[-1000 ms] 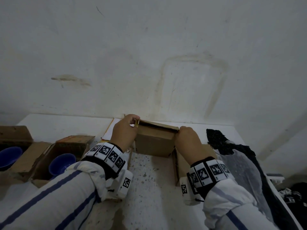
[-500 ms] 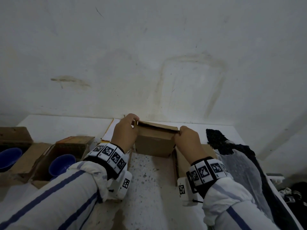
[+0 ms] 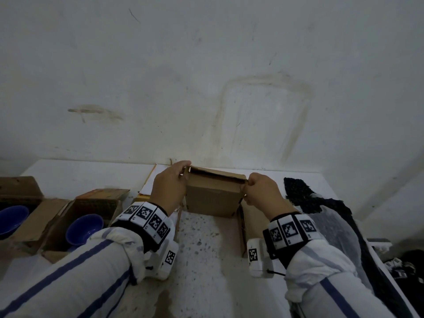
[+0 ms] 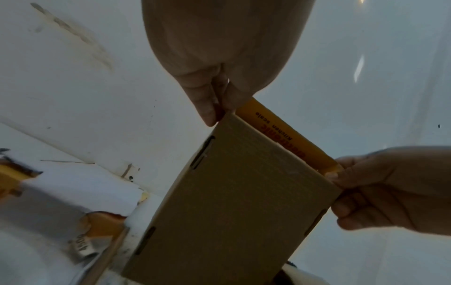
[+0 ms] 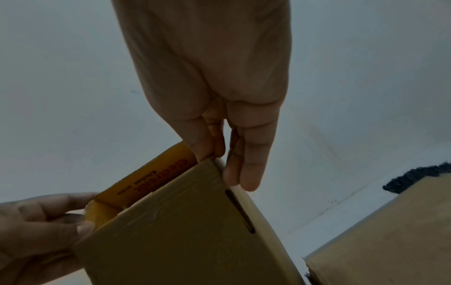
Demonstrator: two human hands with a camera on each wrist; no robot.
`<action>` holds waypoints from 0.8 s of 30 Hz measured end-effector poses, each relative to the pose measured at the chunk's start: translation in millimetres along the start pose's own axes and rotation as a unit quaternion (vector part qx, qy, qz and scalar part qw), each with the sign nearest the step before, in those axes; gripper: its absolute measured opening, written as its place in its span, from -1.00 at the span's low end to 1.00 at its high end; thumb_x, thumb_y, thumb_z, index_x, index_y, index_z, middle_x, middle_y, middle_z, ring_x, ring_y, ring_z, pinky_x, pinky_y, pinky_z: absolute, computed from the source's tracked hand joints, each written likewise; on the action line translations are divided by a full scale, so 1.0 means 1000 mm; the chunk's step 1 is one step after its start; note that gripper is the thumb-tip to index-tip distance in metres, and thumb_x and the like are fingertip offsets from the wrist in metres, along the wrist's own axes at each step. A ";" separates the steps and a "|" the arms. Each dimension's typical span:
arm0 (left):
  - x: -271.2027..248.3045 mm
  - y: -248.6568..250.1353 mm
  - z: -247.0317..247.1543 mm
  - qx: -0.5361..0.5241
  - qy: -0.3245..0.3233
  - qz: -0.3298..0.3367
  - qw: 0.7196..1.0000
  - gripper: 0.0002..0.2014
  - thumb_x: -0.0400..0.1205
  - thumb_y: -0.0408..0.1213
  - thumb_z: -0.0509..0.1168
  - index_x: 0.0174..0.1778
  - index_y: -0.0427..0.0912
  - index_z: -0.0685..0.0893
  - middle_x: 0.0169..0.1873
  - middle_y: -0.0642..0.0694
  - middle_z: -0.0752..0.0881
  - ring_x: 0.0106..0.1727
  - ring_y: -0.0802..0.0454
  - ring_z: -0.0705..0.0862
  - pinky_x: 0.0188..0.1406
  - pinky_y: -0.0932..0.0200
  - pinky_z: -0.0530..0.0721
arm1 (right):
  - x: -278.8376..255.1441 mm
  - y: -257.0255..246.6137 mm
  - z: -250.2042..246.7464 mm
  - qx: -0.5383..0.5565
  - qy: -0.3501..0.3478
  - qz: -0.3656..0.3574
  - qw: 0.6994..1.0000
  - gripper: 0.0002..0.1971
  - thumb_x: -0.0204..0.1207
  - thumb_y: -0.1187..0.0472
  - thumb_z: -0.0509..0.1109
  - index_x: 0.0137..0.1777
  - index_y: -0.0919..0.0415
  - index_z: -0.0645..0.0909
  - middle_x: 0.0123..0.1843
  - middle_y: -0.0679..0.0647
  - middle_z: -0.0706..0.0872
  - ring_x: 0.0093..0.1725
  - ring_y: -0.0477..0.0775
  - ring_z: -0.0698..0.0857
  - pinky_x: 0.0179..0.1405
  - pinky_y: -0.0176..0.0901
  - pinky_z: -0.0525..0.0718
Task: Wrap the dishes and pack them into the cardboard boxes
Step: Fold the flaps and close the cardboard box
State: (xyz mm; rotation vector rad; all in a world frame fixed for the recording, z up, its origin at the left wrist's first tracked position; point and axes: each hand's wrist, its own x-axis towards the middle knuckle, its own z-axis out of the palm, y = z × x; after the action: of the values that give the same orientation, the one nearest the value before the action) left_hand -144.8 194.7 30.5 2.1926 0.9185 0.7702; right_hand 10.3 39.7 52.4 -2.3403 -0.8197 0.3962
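A brown cardboard box (image 3: 212,195) is held up over the table's middle, its lid flap raised toward me. My left hand (image 3: 171,187) pinches the flap's top left corner. My right hand (image 3: 260,191) pinches the top right corner. In the left wrist view the left hand (image 4: 219,92) grips the cardboard box (image 4: 239,202) where an orange printed panel (image 4: 285,133) shows behind the flap. The right wrist view shows the right hand (image 5: 227,138) at the corner of the same cardboard box (image 5: 185,231). Two blue bowls (image 3: 83,229) (image 3: 11,220) sit in open boxes at the left.
Open cardboard boxes (image 3: 96,203) stand at the left of the white table (image 3: 68,177). A white sheet (image 3: 151,187) lies behind my left hand. Another brown box (image 3: 254,212) sits under my right hand. Dark cloth and plastic film (image 3: 325,214) cover the table's right side. The wall rises close behind.
Both hands have shifted slightly on the flap's corners and the flap has tilted a little; the box stays in the same place.
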 end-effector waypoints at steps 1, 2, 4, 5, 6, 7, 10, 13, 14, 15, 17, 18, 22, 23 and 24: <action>-0.003 -0.001 -0.001 -0.004 -0.010 -0.002 1.000 -0.64 0.69 -0.36 0.18 0.40 -0.04 0.58 0.23 -0.08 0.71 0.21 0.00 0.65 0.11 0.42 0.40 | 0.000 0.000 0.000 -0.012 0.000 -0.006 1.000 -0.64 0.55 0.26 0.29 -0.42 0.14 0.24 -0.29 0.17 0.54 -0.05 0.33 0.71 0.01 0.09 0.69; -0.006 -0.002 -0.002 -0.008 -0.020 -0.004 1.000 -0.61 0.70 -0.36 0.18 0.45 -0.03 0.54 0.24 -0.09 0.71 0.23 0.00 0.64 0.11 0.45 0.38 | 0.000 -0.001 0.000 -0.022 0.003 -0.010 1.000 -0.64 0.55 0.27 0.29 -0.42 0.14 0.24 -0.31 0.14 0.53 -0.07 0.31 0.71 -0.03 0.04 0.66; -0.010 -0.005 -0.003 -0.005 -0.026 0.001 1.000 -0.59 0.70 -0.33 0.18 0.49 -0.01 0.50 0.26 -0.09 0.70 0.26 0.01 0.64 0.14 0.47 0.36 | 0.000 -0.002 0.000 -0.032 0.005 -0.010 0.999 -0.67 0.53 0.30 0.27 -0.42 0.15 0.25 -0.32 0.13 0.54 -0.11 0.27 0.69 -0.10 -0.04 0.64; -0.011 -0.006 -0.003 0.000 -0.026 0.007 1.000 -0.59 0.70 -0.31 0.19 0.49 0.00 0.50 0.27 -0.09 0.70 0.26 0.03 0.65 0.14 0.47 0.35 | 0.000 -0.002 0.000 -0.031 0.002 -0.009 0.999 -0.68 0.52 0.31 0.26 -0.42 0.15 0.26 -0.31 0.14 0.55 -0.12 0.26 0.69 -0.12 -0.05 0.64; -0.011 -0.005 -0.004 0.002 -0.027 0.009 1.000 -0.60 0.70 -0.28 0.19 0.48 -0.01 0.50 0.28 -0.07 0.69 0.25 0.05 0.65 0.14 0.47 0.36 | 0.000 -0.003 -0.001 -0.024 -0.002 -0.009 1.000 -0.69 0.52 0.32 0.26 -0.41 0.15 0.27 -0.29 0.17 0.58 -0.12 0.27 0.69 -0.11 -0.04 0.65; -0.011 -0.003 -0.004 0.004 -0.028 0.010 1.000 -0.63 0.71 -0.22 0.18 0.46 -0.02 0.53 0.27 -0.06 0.69 0.24 0.06 0.65 0.12 0.46 0.36 | 0.000 -0.002 -0.001 -0.013 -0.006 -0.011 1.000 -0.69 0.52 0.31 0.27 -0.41 0.15 0.28 -0.28 0.19 0.59 -0.11 0.30 0.70 -0.09 0.00 0.67; -0.008 0.002 -0.004 0.024 -0.023 0.017 0.999 -0.65 0.74 -0.07 0.07 0.30 -0.07 0.67 0.11 -0.09 0.76 0.02 0.07 0.64 -0.02 0.38 0.39 | -0.002 -0.001 -0.004 0.015 -0.012 -0.011 1.000 -0.70 0.51 0.30 0.29 -0.41 0.15 0.29 -0.27 0.22 0.58 -0.08 0.37 0.71 -0.03 0.13 0.69; 0.000 -0.007 0.001 -0.054 -0.026 -0.038 0.998 -0.65 0.72 0.00 0.11 0.17 -0.07 0.74 0.03 -0.07 0.76 0.00 -0.03 0.72 0.12 0.09 0.65 | -0.006 0.000 -0.008 0.037 -0.021 -0.004 0.999 -0.69 0.52 0.26 0.32 -0.40 0.14 0.31 -0.28 0.21 0.60 -0.14 0.32 0.73 0.00 0.17 0.73; 0.002 -0.011 0.003 -0.088 -0.024 -0.058 0.994 -0.69 0.69 -0.01 0.17 0.10 -0.05 0.75 0.00 -0.03 0.76 0.02 -0.06 0.72 0.11 -0.04 0.70 | -0.007 0.000 -0.009 0.053 -0.028 0.002 0.998 -0.69 0.53 0.26 0.34 -0.40 0.15 0.32 -0.31 0.20 0.60 -0.21 0.28 0.73 -0.01 0.16 0.74; 0.002 -0.013 0.005 -0.111 -0.023 -0.072 0.991 -0.75 0.66 -0.03 0.21 0.04 -0.03 0.75 -0.03 0.01 0.74 0.03 -0.07 0.72 0.08 -0.12 0.72 | -0.008 0.002 -0.010 0.075 -0.038 0.010 0.996 -0.69 0.53 0.26 0.36 -0.39 0.17 0.33 -0.33 0.18 0.60 -0.27 0.24 0.73 -0.03 0.15 0.74; 0.002 -0.013 0.008 -0.133 -0.024 -0.085 0.987 -0.84 0.64 -0.10 0.26 -0.02 0.01 0.73 -0.06 0.09 0.70 0.07 -0.06 0.70 0.10 -0.16 0.72 | -0.009 0.003 -0.010 0.134 -0.062 0.042 0.988 -0.75 0.49 0.31 0.39 -0.34 0.24 0.40 -0.34 0.19 0.61 -0.29 0.19 0.70 -0.03 0.14 0.76; 0.002 -0.012 0.009 -0.138 -0.022 -0.086 0.986 -0.86 0.64 -0.12 0.26 -0.01 0.02 0.73 -0.07 0.11 0.69 0.10 -0.06 0.69 0.12 -0.15 0.71 | -0.008 0.004 -0.011 0.172 -0.070 0.066 0.980 -0.82 0.47 0.35 0.38 -0.29 0.28 0.44 -0.32 0.22 0.62 -0.28 0.21 0.69 -0.01 0.15 0.76; 0.002 -0.012 0.009 -0.141 -0.013 -0.084 0.986 -0.88 0.64 -0.17 0.27 -0.01 0.04 0.71 -0.05 0.11 0.66 0.12 -0.07 0.68 0.16 -0.15 0.69 | -0.004 0.004 -0.008 0.301 -0.036 0.148 0.941 -0.76 0.56 0.20 0.24 -0.23 0.37 0.55 -0.31 0.22 0.62 -0.35 0.22 0.66 -0.03 0.16 0.73; 0.002 -0.012 0.009 -0.143 -0.012 -0.083 0.986 -0.89 0.63 -0.18 0.28 -0.02 0.05 0.71 -0.05 0.11 0.66 0.13 -0.08 0.68 0.16 -0.15 0.69 | -0.003 0.003 -0.005 0.300 -0.034 0.144 0.942 -0.67 0.59 0.08 0.24 -0.23 0.36 0.57 -0.30 0.21 0.62 -0.36 0.20 0.67 -0.08 0.13 0.74; 0.002 -0.011 0.009 -0.145 -0.013 -0.085 0.986 -0.89 0.63 -0.18 0.28 -0.03 0.06 0.71 -0.05 0.13 0.66 0.13 -0.08 0.68 0.16 -0.15 0.69 | -0.003 0.003 -0.003 0.287 -0.035 0.133 0.948 -0.62 0.60 -0.01 0.25 -0.21 0.34 0.57 -0.28 0.20 0.63 -0.35 0.18 0.68 -0.10 0.10 0.77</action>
State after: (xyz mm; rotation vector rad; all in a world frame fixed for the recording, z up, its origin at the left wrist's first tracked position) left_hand -141.7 199.9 17.3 1.8428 0.9055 0.7417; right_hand 10.8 34.7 52.5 -1.8893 -0.3468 0.7278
